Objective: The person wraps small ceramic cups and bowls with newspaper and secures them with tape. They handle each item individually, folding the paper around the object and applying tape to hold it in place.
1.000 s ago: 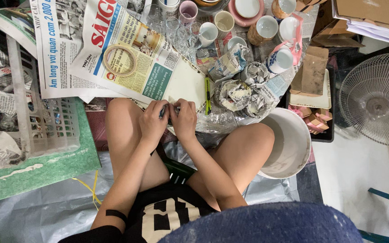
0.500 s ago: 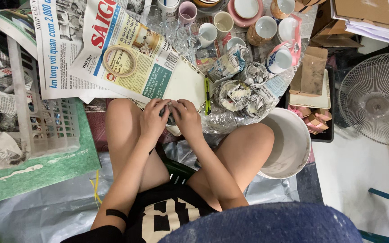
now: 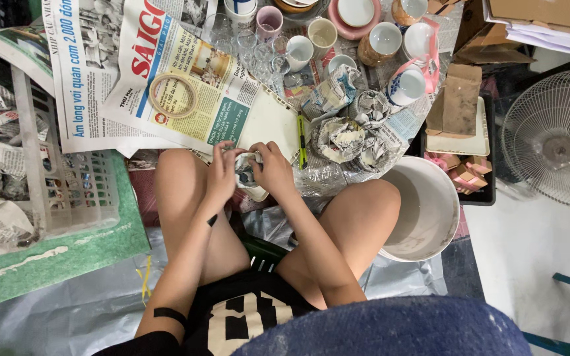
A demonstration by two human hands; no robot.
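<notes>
Wrapping a small piece in newspaper over our lap

Our left hand (image 3: 221,173) and right hand (image 3: 274,168) have their fingers clamped together on a small newspaper-wrapped bundle (image 3: 247,169), held just above our knees at the edge of the spread newspaper (image 3: 186,86); if the paper slips, we judge the piece could drop onto the wrapped bundles (image 3: 351,135) or knock the green utility knife (image 3: 302,132) beside our right hand
</notes>
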